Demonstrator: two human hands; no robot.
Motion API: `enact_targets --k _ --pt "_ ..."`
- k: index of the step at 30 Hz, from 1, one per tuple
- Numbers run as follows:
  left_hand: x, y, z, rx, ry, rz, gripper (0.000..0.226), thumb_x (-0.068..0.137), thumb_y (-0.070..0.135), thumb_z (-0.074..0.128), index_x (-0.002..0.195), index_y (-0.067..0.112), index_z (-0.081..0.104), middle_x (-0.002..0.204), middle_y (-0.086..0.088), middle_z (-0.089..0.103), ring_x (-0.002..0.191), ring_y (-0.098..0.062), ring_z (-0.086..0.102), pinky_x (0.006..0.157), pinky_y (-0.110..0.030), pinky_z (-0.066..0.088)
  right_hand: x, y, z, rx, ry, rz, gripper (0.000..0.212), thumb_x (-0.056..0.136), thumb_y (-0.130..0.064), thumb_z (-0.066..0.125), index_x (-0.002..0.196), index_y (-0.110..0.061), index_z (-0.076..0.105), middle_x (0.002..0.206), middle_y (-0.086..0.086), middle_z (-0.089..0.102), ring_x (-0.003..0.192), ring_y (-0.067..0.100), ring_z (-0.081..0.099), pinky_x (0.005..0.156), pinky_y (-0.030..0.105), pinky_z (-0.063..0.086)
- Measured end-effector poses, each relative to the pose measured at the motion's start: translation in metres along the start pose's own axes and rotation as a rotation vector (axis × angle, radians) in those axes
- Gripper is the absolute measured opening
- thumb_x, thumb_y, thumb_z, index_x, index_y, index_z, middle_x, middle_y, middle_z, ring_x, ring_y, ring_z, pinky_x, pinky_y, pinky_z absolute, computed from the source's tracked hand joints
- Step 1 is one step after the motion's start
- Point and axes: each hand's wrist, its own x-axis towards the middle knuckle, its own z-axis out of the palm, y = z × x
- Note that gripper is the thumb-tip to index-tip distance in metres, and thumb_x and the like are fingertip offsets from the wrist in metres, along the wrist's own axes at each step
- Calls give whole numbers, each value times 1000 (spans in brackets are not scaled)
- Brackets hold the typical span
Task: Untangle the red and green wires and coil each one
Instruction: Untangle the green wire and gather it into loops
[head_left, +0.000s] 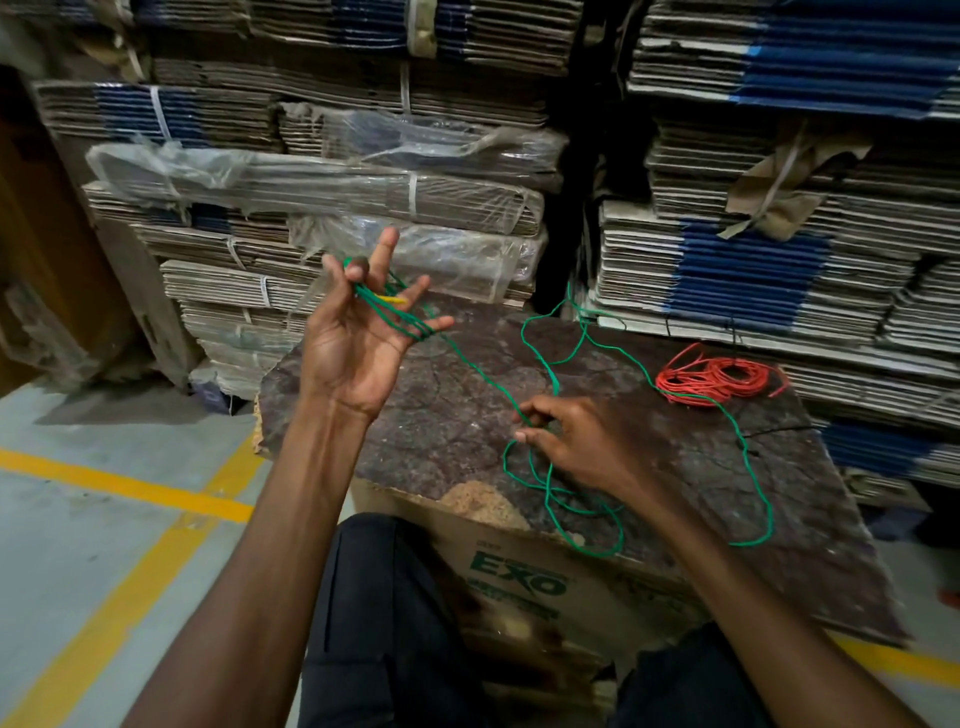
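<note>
My left hand (358, 332) is raised palm up above the board's left corner, fingers spread. Turns of the green wire (483, 376) run round its thumb and fingers, and a short yellow end shows at the fingers. From there the green wire slants down to my right hand (571, 441), which pinches it low over the board. More green wire lies in loose loops under and right of that hand. The red wire (719, 379) rests coiled at the board's far right, with a green strand crossing its lower edge.
The dark worn board (675, 467) lies on a cardboard box (519, 577) marked EXO. Strapped stacks of flattened cartons (337, 171) stand close behind and to the right. Grey floor with yellow lines (124, 488) is on the left. My legs are below the box.
</note>
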Motion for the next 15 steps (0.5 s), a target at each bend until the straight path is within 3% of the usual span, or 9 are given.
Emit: enact_targets --k 2,5,7,8,9,11,13,15 --pt "7 0 3 120 75 14 25 88 42 56 71 26 64 146 6 49 111 -27 54 86 -59 49 -6 -3 0 10 -10 5 17 81 -29 65 96 -24 70 88 -15 68 86 9 66 80 35 52" --pt "13 -7 4 428 110 28 40 101 33 44 68 24 64 134 2 57 133 -23 45 97 -37 37 -14 -12 -1 5 35 -49 14 79 -16 69 92 -21 71 96 -5 72 93 13 64 85 28 47" --pt "9 -13 6 788 31 31 37 102 34 45 73 21 64 116 1 60 103 -3 57 82 -22 37 -15 -21 -1 16 83 -99 13 78 -11 70 91 -14 71 94 0 71 91 15 62 83 28 44" --pt "7 -18 3 948 -37 18 34 103 28 45 75 18 61 119 -1 61 94 4 55 75 -17 39 -15 -26 -1 18 106 -114 12 79 -12 70 91 -13 71 93 1 71 90 16 62 82 29 45" --pt "6 -23 -1 1074 -99 1 33 103 22 44 75 11 58 130 -4 58 106 5 55 81 -16 43 -15 -31 -1 18 122 -120 12 79 -14 69 91 -13 71 92 1 72 89 16 62 81 28 45" --pt "3 -29 -12 1253 -193 -33 34 100 26 46 74 6 55 141 -11 50 134 -3 41 114 -35 33 -14 -39 -2 13 133 -126 14 81 -19 68 93 -16 71 91 -3 72 88 12 61 78 25 44" --pt "0 -30 -24 1401 -253 -29 37 98 31 46 72 6 55 130 -8 61 135 1 40 118 -52 23 -13 -44 -6 18 137 -118 14 80 -21 66 93 -18 71 90 -7 71 86 9 60 77 25 44" --pt "-3 -26 -34 1516 -261 2 41 98 37 44 70 8 55 100 -6 72 125 -5 54 110 -55 33 -12 -45 -12 30 147 -96 13 80 -21 65 91 -18 70 89 -9 70 85 7 60 78 26 46"
